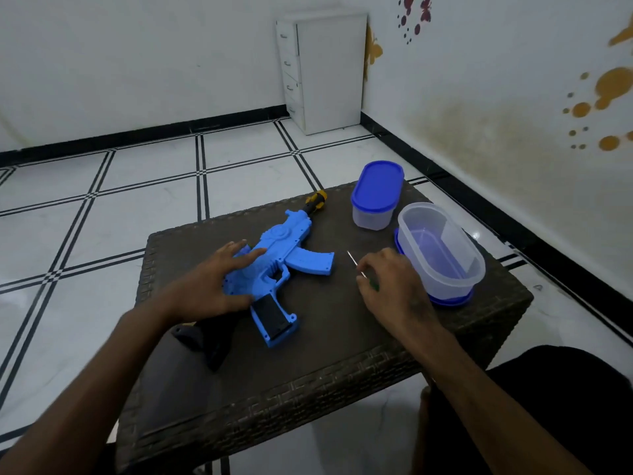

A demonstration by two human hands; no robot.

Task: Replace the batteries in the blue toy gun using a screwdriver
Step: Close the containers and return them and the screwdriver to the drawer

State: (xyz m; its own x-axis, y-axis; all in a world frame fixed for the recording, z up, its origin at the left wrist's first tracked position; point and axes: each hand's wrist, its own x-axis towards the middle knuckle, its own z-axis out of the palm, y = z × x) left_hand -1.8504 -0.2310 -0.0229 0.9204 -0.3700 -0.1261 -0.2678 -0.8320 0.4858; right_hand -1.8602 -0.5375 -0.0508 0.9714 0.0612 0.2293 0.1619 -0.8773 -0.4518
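A blue toy gun (291, 250) lies flat on a dark woven-textured table (308, 389), set slantwise: its yellow-and-black muzzle tip reaches toward the table's far edge, its black stock points at the near left corner, and its curved magazine juts toward the table's middle. The left hand (212, 286) rests on the gun's rear body, fingers straight and spread, the palm pressing down just above the black-panelled grip. The right hand (394, 286) sits to the right of the gun, apart from it, near the table's middle. Its fingers are curled around a thin screwdriver (356, 265), whose bare metal shaft sticks out toward the far left, tip well short of the magazine; a bit of green handle shows under the fingers. Just right of that hand stands an open clear plastic container (442, 250), resting on its blue lid by the table's right edge. Behind it, at the far right corner, stands a second container (375, 197), closed with a blue lid. A white drawer cabinet (325, 70) stands in the room's corner on the tiled floor.
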